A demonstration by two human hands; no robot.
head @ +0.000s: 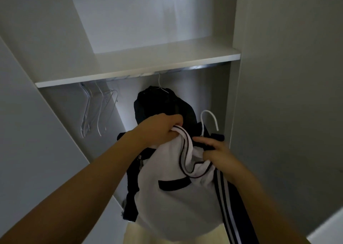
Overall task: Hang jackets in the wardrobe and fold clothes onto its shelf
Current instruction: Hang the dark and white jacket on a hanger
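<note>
Below the shelf [137,65], white jacket [176,191] gripped between both hands [163,126]

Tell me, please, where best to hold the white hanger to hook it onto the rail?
Probably grip the white hanger by its neck, just below the hook, coming from the right side. The hook stands upright and free above the white jacket; the right hand is already beside it, while the left hand grips the collar.

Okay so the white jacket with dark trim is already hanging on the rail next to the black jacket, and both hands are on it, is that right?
Not quite. In the head view the white jacket with dark trim is not on the metal rail yet: its white hanger's hook is free below the rail. Only the black jacket hangs there. The left hand and right hand do hold the white jacket.
</note>
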